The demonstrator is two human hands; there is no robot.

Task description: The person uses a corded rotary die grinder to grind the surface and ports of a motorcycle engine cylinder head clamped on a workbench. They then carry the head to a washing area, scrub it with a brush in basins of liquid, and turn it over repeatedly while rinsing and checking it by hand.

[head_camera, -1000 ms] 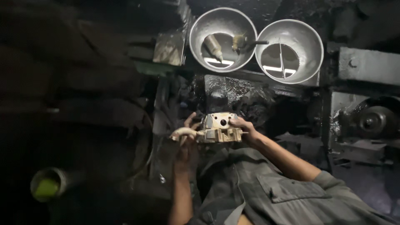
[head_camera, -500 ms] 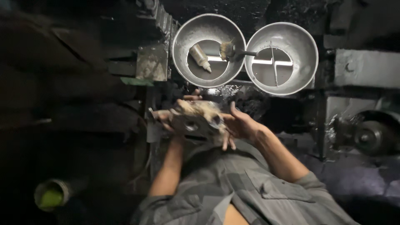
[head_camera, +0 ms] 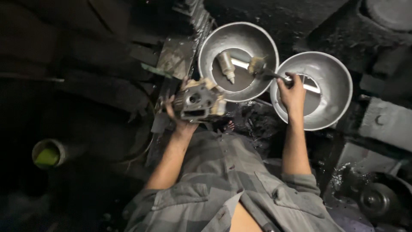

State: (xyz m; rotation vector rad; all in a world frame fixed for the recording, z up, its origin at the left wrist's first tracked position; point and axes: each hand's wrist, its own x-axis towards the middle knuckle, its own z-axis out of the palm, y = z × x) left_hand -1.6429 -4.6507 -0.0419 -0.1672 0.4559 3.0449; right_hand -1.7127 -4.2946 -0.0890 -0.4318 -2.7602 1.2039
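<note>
A: Hands were apart there. The left hand (head_camera: 180, 118) was clamped under the casting (head_camera: 198, 101), a grimy metal engine part with a round bore showing, held up just above the lap

B: And the right hand (head_camera: 292, 92)?

A: It was out over the near rim of the right bowl (head_camera: 339, 81), fingers closed on the handle of a brush (head_camera: 262, 69). The brush's bristle end lay across in the left bowl (head_camera: 219, 41)

B: So the casting was nowhere near the bowls?

A: Close, in fact. It sat just beside the left bowl's lower rim, tilted, with the bore facing the camera. Whether it touched the rim, I couldn't tell

B: Anything else in that left bowl?

A: A small bottle (head_camera: 225, 65) lay on its side in it, nozzle pointing towards the person. Both bowls were shallow grey metal, side by side, rims touching or nearly so

B: And around them?

A: A dark, oily floor. A green-mouthed tube (head_camera: 48, 154) lay well off to the left, and a wheel hub (head_camera: 380, 199) sat low on the right, past the grey shirt (head_camera: 223, 180)
</note>
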